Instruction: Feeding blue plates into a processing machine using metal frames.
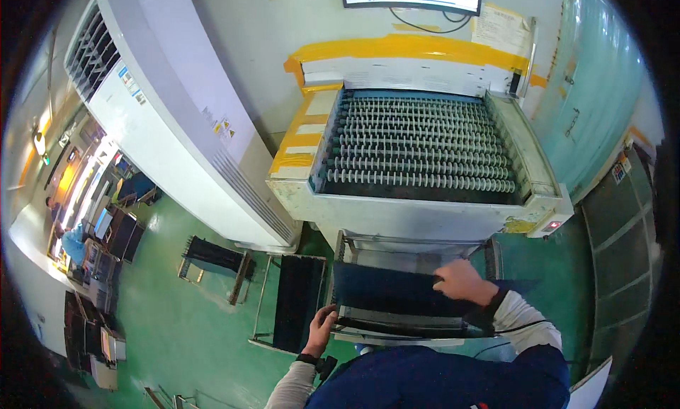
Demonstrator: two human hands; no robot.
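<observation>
A thin, dark blue-black rectangular panel [386, 285] slants across a metal rack [418, 242] in front of me. My right hand [464, 281] is closed on the panel's upper right part, fingers pinched together over its edge. At the panel's lower left corner, my left hand [322, 327] has its fingers curled; whether they grip the panel or the rack's side I cannot make out. More dark panel edges [411, 329] show low in the rack, close to my body. A black band circles each wrist.
Beyond the rack stands a white machine [404, 214] with rows of ridged rollers [425, 143]. Racks of dark panels stand on the green floor at left, one close [297, 296] and one farther [212, 257]. A tall white air conditioner [177, 140] leans into view; grey panelled doors [623, 253] are at right.
</observation>
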